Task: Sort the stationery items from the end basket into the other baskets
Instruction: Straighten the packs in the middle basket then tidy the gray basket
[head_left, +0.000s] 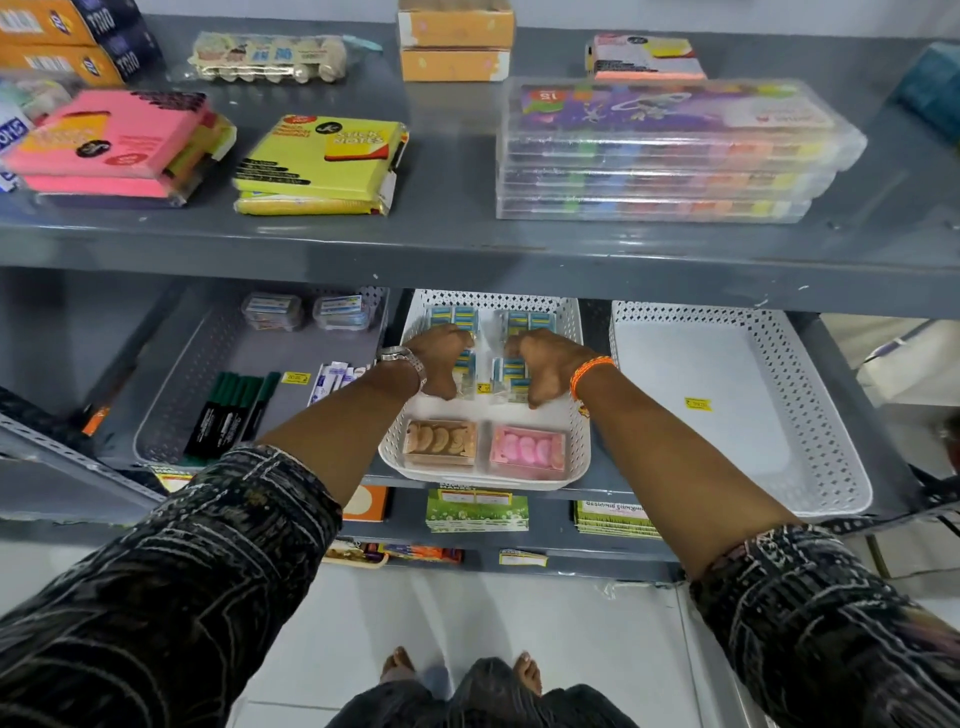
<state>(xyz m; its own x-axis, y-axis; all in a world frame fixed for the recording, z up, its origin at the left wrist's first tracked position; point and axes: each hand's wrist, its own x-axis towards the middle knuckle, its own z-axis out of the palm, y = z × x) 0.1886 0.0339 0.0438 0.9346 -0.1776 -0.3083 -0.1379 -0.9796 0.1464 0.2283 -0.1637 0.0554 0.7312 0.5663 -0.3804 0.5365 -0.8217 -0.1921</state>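
Three baskets sit on the middle shelf. The middle white basket (577, 332) holds two clear packs of blue-labelled erasers, a brown box of erasers (440, 442) and a pink box of erasers (528, 451). My left hand (441, 358) is curled on the left eraser pack (453, 317). My right hand (540, 366) grips the right eraser pack (524, 322). The grey basket (171, 395) on the left holds green markers (231, 410), two small clear boxes (306, 310) and white packets (335, 376). The right white basket (810, 415) holds only a yellow price sticker (697, 404).
The upper shelf (467, 244) carries pink sticky notes (111, 145), yellow sticky notes (317, 161), a stack of clear colour cases (665, 150) and orange boxes (454, 44). Below the baskets lie green booklets (477, 512). My bare feet stand on the white floor (467, 623).
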